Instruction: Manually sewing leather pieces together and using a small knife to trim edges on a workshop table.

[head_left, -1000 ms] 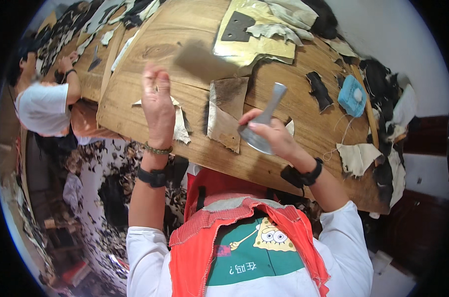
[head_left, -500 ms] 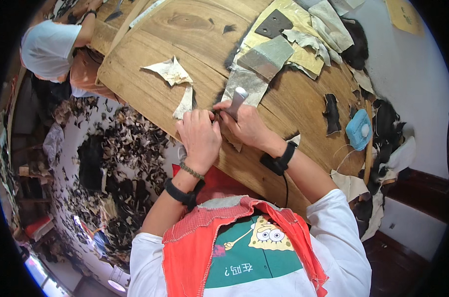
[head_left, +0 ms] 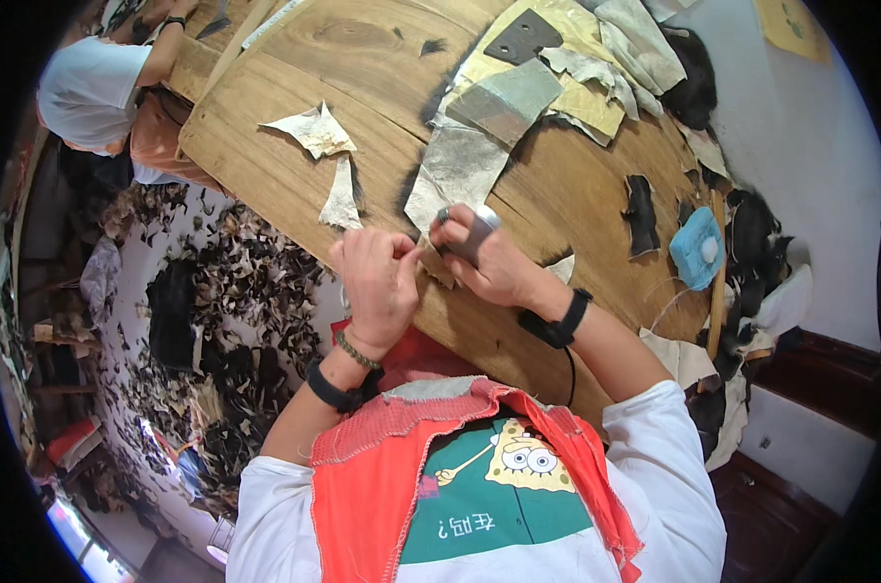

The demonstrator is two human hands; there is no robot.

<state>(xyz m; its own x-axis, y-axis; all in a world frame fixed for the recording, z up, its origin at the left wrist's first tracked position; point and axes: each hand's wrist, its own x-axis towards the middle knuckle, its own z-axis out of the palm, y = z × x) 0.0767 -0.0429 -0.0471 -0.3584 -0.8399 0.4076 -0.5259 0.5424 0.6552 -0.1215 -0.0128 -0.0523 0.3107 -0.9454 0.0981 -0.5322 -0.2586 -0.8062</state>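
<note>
My right hand (head_left: 494, 267) is wrapped round a silver, round-ended metal tool (head_left: 479, 233), whose working end I cannot make out. My left hand (head_left: 374, 287) has its thumb and fingers closed at the edge of a small tan hide scrap (head_left: 435, 264) stretched between both hands. Just beyond my knuckles lies a long pale strip of hide (head_left: 460, 170) with dark fur along its edges. On top of it rests a clear, greyish slab (head_left: 507, 100). Two pale hide offcuts, an upper one (head_left: 314, 129) and a lower one (head_left: 340, 199), lie beyond my left hand.
The wooden table (head_left: 295, 73) bears a dark plate with holes (head_left: 524, 37) on yellow sheets, and a blue object (head_left: 696, 248) at right. Fur scraps (head_left: 251, 282) cover the area left of the table. Another person in a white shirt (head_left: 86, 92) works at far left.
My right hand has turned, so the tool's round end, which stood up, now leans over toward the right. The tan hide scrap shows more between my hands. The whole view has shifted slightly.
</note>
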